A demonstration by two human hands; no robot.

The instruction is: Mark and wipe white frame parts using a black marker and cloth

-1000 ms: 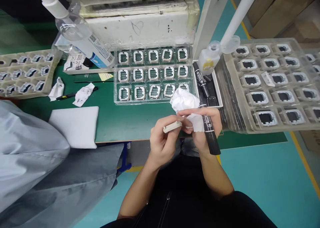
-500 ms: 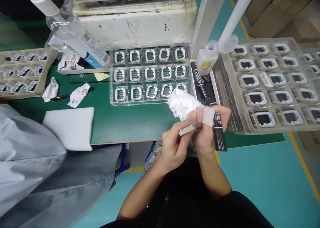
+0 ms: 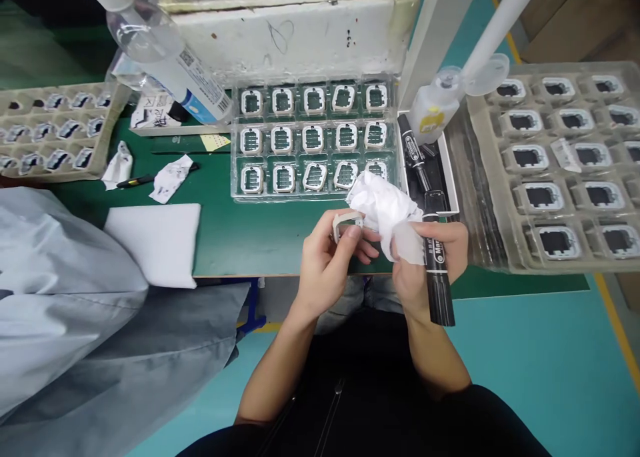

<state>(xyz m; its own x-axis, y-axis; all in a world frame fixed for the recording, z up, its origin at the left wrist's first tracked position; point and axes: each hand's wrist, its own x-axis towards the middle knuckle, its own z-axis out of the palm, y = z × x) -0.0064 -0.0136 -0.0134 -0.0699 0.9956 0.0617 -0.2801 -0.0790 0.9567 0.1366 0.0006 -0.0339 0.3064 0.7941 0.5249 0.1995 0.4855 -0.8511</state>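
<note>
My left hand (image 3: 327, 263) pinches a small pale frame-shaped part (image 3: 337, 225) between thumb and fingers, tilted above the bench's front edge. Close beside it, my right hand (image 3: 413, 287) is closed on a crumpled white tissue (image 3: 377, 200) and a thick black marker (image 3: 440, 300), whose capped end points down toward me. Part of the tissue covers my right thumb and fingertips. Behind both hands lies a clear plastic tray (image 3: 265, 199) with rows of similar frame parts; the tissue hides some of its near right corner.
On the right are stacked trays (image 3: 505, 243) of frames with dark centres. A white box (image 3: 453, 197) holds more markers, with a small bottle (image 3: 435, 110) beside it. At left: a pump bottle (image 3: 165, 63), a white foam sheet (image 3: 155, 240), another tray (image 3: 60, 170) and a person's grey sleeve (image 3: 65, 263).
My hands have moved apart slightly. The left has shifted left and up, turning the frame part so its opening shows. The view has shifted a little.
</note>
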